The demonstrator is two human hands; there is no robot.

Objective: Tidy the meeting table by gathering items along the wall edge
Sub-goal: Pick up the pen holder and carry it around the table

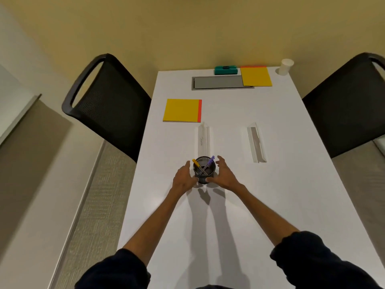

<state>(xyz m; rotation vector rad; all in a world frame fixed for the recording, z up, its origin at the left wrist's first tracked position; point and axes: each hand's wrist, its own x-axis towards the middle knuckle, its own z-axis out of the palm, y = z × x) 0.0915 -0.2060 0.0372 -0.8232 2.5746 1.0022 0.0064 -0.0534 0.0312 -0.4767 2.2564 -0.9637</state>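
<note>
A black mesh pen holder (pixel 204 171) stands on the white table (pixel 275 205), with a yellow pen (pixel 196 164) and a purple pen (pixel 210 159) in it. My left hand (pixel 183 178) is close against its left side and my right hand (pixel 225 177) against its right side. The fingers of both are spread and the thumbs lie near its base. Neither hand is wrapped around it. Just beyond the holder lies a white name tent (pixel 203 140), with a second one (pixel 256 143) to its right. A yellow notepad (pixel 181 110) lies at mid-left.
Along the wall edge sit a green eraser (pixel 226 70), another yellow notepad (pixel 256 76) and a white paper cup (pixel 286 66). A grey cable hatch (pixel 216 82) is set into the tabletop. Black mesh chairs stand at the left (pixel 108 105) and right (pixel 350 105).
</note>
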